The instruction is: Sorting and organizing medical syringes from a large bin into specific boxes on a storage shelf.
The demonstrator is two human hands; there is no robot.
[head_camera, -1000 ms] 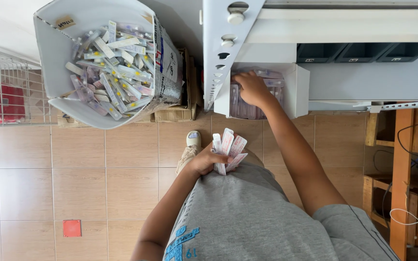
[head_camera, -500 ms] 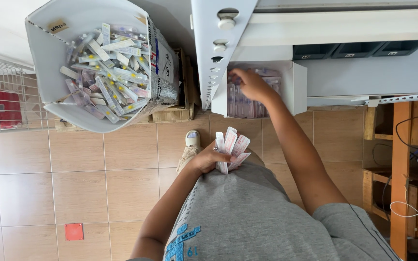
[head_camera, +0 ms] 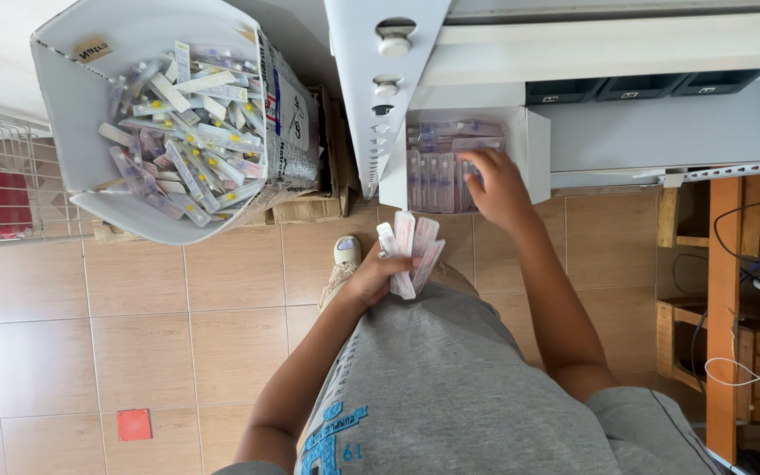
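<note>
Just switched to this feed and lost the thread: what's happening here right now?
A person stands over a tiled floor. The left hand holds a fan of small sealed packets at waist height. The right hand reaches into an open white box of neatly lined-up packets at the shelf edge. To the left, a large white bin holds a loose heap of similar packets.

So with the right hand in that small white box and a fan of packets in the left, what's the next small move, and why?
Probably pinch one more packet out of the white box: the right hand rests fingers-down on the upright row inside, seemingly without one gripped yet, while the left hand holds a fan of similar packets.
</note>
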